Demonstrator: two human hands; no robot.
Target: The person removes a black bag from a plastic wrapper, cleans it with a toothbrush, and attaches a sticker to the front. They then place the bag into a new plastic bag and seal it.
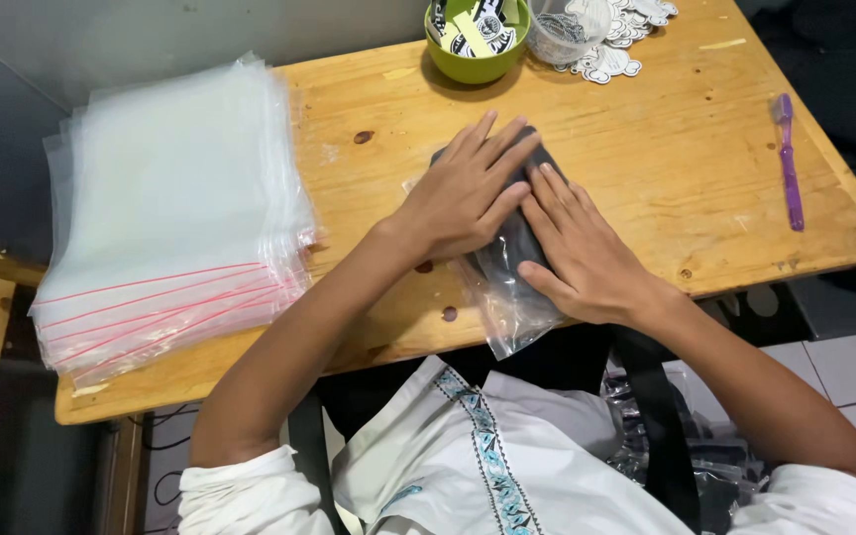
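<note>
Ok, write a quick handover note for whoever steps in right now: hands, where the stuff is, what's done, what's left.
Left hand and right hand: both flat, palms down, pressing the clear bag with a dark folded item inside, on the wooden table.
Stack of empty zip bags: table's left end.
Green bowl and purple pen: far side and right.
Done: item is in the bag.
Left: the bag's near end looks unsealed.

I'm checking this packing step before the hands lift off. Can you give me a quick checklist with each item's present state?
1. Both hands flat on the bag: left hand, right hand - ok.
2. Dark item inside the clear bag - ok.
3. Bag's open end sealed - cannot tell.
4. Bag fully on the table - not ok, its near end overhangs the edge.
5. Stack of empty bags within reach - ok.
</note>
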